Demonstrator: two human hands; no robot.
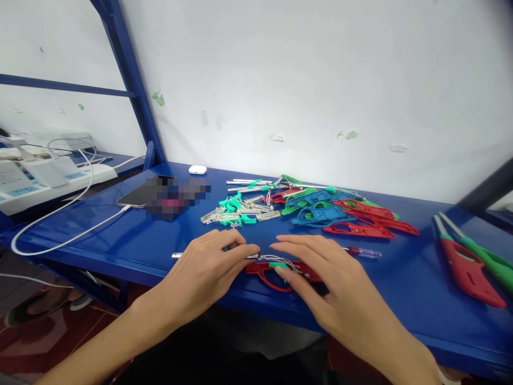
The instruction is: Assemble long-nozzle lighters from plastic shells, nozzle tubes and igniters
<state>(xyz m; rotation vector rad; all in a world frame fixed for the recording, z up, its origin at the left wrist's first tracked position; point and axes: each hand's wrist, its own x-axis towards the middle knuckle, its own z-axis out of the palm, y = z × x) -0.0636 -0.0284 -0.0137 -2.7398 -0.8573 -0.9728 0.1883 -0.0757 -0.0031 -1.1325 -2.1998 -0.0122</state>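
My left hand (218, 262) is closed in a pinch around a thin metal lighter tube (175, 255), whose far end sticks out to the left. White wires (276, 259) run from the tube's right end toward a red lighter handle shell (262, 274) lying near the table's front edge. A green trigger piece (279, 265) sits at the shell. Over the shell's right part hovers my right hand (332, 272), its fingers stretched and apart from the thumb. The thumb tip is beside the green piece; whether it touches cannot be told. My right hand hides part of the shell.
Behind my hands lie green triggers and clear lighter parts (240, 211), metal tubes (248, 184), and red, blue and green handle shells (324, 214). A purple-handled screwdriver (366, 253) is right of centre. Finished-looking lighters (468, 267) lie far right. A charging phone (138, 195) and white earbud case (197, 169) stand left.
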